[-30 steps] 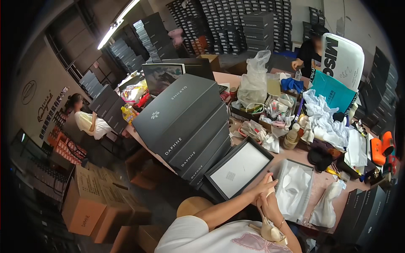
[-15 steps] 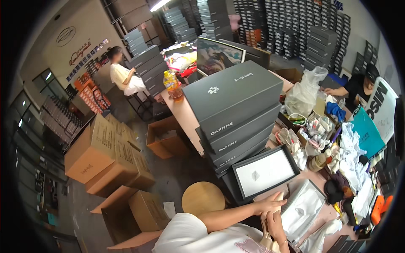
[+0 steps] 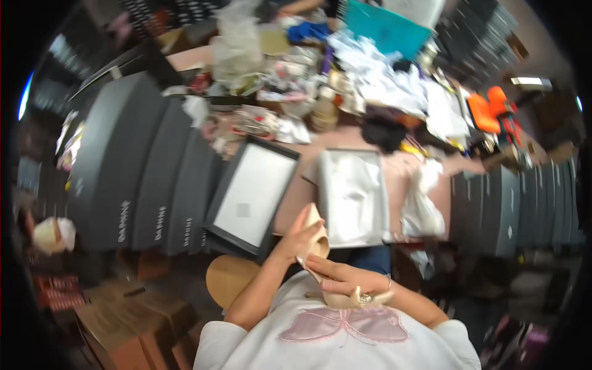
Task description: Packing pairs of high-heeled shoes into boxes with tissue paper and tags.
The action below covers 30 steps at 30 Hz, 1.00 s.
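A beige pointed-toe shoe (image 3: 318,242) is held in front of my chest, its toe facing away from me. My left hand (image 3: 297,239) wraps round it from the left, near the toe. From the right, my right hand (image 3: 348,277) lays its fingers against the back of the shoe. Under that hand shows a beige bow (image 3: 364,299) with a sparkling ornament; whether it belongs to this shoe or another I cannot tell. Just beyond my hands is an open shoebox (image 3: 383,209) lined with white tissue. Left of it lies a dark box lid (image 3: 216,225), its white inside facing up.
Dark shoeboxes (image 3: 111,166) are stacked at the left, with more boxes (image 3: 484,209) at the right. Crumpled white tissue (image 3: 422,206) lies right of the open box. Clutter and a teal bag (image 3: 388,29) cover the far table. A round stool (image 3: 229,280) stands at lower left.
My view has swung right and down, bringing hands and open box to the middle. The shoe's opening and a bow now show between my hands.
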Tool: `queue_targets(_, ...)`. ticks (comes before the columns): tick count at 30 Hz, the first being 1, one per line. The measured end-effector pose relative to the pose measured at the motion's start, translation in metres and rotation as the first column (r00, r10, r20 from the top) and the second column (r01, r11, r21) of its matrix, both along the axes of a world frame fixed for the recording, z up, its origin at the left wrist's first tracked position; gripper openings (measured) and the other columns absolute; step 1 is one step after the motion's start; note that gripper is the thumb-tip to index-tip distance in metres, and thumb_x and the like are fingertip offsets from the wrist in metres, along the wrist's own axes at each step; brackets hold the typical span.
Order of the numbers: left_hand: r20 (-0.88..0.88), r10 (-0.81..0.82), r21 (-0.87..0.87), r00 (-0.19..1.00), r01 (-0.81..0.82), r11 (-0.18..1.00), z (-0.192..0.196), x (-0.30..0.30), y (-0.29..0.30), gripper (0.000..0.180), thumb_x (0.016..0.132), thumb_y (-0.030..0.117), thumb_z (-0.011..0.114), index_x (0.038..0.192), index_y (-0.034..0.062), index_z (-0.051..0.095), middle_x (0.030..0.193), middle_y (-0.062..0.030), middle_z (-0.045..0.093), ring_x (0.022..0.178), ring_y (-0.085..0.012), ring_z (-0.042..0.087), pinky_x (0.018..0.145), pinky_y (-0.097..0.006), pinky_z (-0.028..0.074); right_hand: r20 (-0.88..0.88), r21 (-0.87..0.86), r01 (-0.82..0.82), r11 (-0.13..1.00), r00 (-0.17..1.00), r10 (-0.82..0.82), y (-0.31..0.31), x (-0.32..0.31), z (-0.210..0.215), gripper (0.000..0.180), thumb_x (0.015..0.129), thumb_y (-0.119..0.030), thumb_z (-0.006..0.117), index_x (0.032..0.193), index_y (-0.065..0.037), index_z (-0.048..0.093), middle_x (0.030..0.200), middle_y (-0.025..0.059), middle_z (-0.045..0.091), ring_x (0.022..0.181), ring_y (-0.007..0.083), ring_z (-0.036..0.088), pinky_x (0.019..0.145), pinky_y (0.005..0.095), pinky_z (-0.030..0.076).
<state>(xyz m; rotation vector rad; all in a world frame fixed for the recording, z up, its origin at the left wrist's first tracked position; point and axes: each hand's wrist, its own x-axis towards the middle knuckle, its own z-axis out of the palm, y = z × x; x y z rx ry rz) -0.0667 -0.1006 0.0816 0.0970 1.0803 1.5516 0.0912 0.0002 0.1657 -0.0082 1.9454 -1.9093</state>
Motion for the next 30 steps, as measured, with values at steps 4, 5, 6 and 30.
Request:
queue_targets(4, 0.366, 0.285, 0.027, 0.886, -0.316, 0.948, 0.024, 0.020, 0.009, 0.064, 0.093, 0.025, 0.061, 0.144, 0.0083, 0.027, 0.119, -0.0103, 0.055, 0.104, -0.0202, 0.057, 0.089, -0.036, 0.048, 0.040, -0.150, 0.395, 0.906, 0.918, -0.394, 0.004, 0.028, -0.014, 0.043, 0.098, -0.031, 0.046, 0.125, 0.003, 0.053, 0.129, 0.0201, 0.051, 0.121, 0.0258, 0.046, 0.103, 0.0342, 0.035)
queue_targets(5, 0.476, 0.393, -0.031, 0.787, -0.432, 0.902, 0.027, 0.029, 0.007, 0.060, 0.094, 0.024, 0.059, 0.143, 0.0087, 0.029, 0.120, -0.0099, 0.055, 0.104, -0.0201, 0.057, 0.090, -0.037, 0.048, 0.070, -0.182, 0.478, 0.859, 0.878, -0.474, 0.005, 0.030, -0.022, 0.038, 0.098, -0.028, 0.046, 0.119, 0.002, 0.059, 0.122, 0.0184, 0.057, 0.114, 0.0229, 0.052, 0.099, 0.0333, 0.039)
queue_targets(6, 0.526, 0.281, 0.002, 0.803, -0.332, 0.943, 0.012, 0.049, -0.008, 0.053, 0.097, 0.026, 0.054, 0.141, 0.0092, 0.031, 0.126, -0.0089, 0.053, 0.108, -0.0207, 0.057, 0.092, -0.038, 0.047, 0.115, -0.122, 0.647, 0.752, 0.762, -0.637, 0.004, 0.023, -0.016, 0.027, 0.097, -0.019, 0.049, 0.099, 0.003, 0.066, 0.098, 0.0114, 0.063, 0.090, 0.0148, 0.059, 0.083, 0.0307, 0.047)
queue_targets(30, 0.242, 0.421, -0.317, 0.874, -0.339, 0.886, -0.007, 0.052, 0.018, 0.050, 0.095, 0.050, 0.046, 0.121, 0.0076, 0.049, 0.101, -0.0143, 0.062, 0.086, -0.0263, 0.063, 0.076, -0.038, 0.054, -0.412, 0.444, 0.768, 0.461, 0.632, -0.656, 0.114, -0.050, -0.095, 0.028, 0.080, -0.009, 0.066, 0.107, -0.003, 0.061, 0.096, 0.0143, 0.060, 0.086, 0.0320, 0.061, 0.073, 0.0395, 0.051)
